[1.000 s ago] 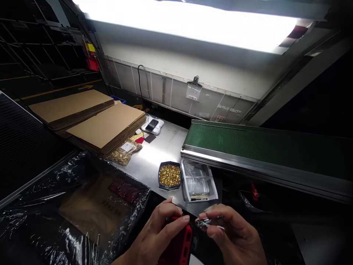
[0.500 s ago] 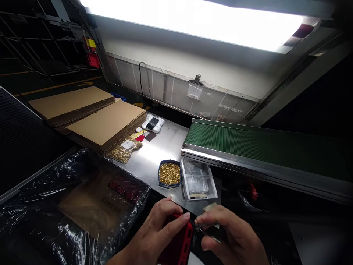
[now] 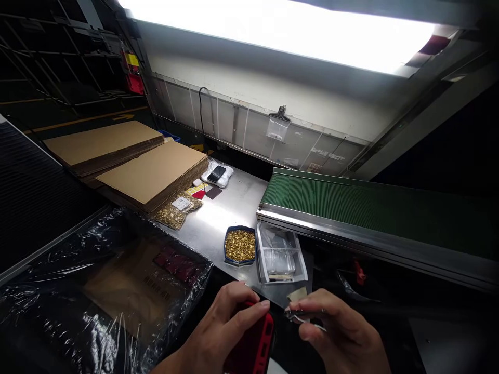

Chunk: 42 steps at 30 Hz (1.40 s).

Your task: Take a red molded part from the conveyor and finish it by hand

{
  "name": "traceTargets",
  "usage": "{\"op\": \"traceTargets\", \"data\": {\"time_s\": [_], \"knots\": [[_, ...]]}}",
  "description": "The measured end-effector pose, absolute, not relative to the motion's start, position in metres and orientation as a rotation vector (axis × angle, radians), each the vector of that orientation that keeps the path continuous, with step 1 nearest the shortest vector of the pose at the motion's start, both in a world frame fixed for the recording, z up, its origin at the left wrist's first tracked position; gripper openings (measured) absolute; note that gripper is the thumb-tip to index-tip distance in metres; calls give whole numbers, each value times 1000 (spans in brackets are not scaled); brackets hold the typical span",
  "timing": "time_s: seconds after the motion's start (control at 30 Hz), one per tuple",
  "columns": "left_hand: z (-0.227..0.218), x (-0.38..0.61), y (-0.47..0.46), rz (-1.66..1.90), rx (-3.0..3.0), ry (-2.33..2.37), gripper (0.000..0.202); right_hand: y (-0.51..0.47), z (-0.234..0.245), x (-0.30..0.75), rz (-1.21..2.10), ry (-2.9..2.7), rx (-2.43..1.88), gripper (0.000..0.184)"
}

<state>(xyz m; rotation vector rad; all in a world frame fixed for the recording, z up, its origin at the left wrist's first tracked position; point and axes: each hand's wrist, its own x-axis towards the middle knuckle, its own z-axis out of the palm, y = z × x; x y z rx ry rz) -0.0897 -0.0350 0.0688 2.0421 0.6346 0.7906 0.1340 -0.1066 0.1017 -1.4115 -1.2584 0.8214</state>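
steel bench [image 3: 210, 221], near edge: left hand [image 3: 222, 332] clamped on red case [image 3: 253, 343]; right hand [image 3: 339, 332], just apart, pinching small metal piece [image 3: 304, 315]; beyond them, blue tin [image 3: 239, 264] heaped with gold pieces [image 3: 239, 245].

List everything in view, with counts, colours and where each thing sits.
cardboard stacks: 2, brown, left end of steel bench
phone: 1, black, far end of bench
bag of gold pieces: 1, gold, beside nearer stack
tin of gold pieces: 1, blue rim, front of bench
tray of clear bags: 1, white, right of tin
conveyor: 1, green, right of bench
wrapped carton: 1, brown under clear plastic, front left
wall clip: 1, black, on far wall
red case: 1, red, in left hand
metal piece: 1, silver, in right hand
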Motion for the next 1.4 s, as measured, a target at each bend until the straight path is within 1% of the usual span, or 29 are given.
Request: {"op": "traceTargets", "data": {"time_s": [0.1, 0.2, 0.3, 0.4, 0.53, 0.73, 0.9, 1.1, 1.2, 1.3, 1.4], "knots": [[71, -91, -33, 699, 1938, 650, 81, -105, 99, 131, 858, -1212, -1415, 22], [69, -91, -30, 609, 1677, 636, 74, -104, 95, 128, 888, -1136, -1425, 25], [60, -90, -27, 648, 1519, 517, 73, -103, 93, 126, 898, -1096, -1435, 32], [54, -92, -25, 704, 1577, 437, 75, -100, 91, 126, 918, -1110, -1436, 37], [57, -95, -28, 652, 1700, 554, 73, -95, 93, 125, 940, -1164, -1408, 32], [61, -95, -37, 740, 1851, 634, 86, -92, 99, 125, 920, -1323, -1384, 26], [59, -94, -40, 799, 1944, 677, 84, -91, 103, 125, 897, -1377, -1404, 23], [49, -95, -36, 921, 2089, 596, 85, -92, 107, 124, 835, -1491, -1430, 22], [47, -95, -35, 964, 2124, 549, 87, -94, 109, 123, 771, -1362, -1477, 17], [51, -95, -37, 959, 2104, 578, 86, -96, 110, 119, 819, -1070, -1560, 14], [52, -96, -38, 891, 2011, 652, 83, -98, 104, 120, 911, -919, -1591, 27]]}}
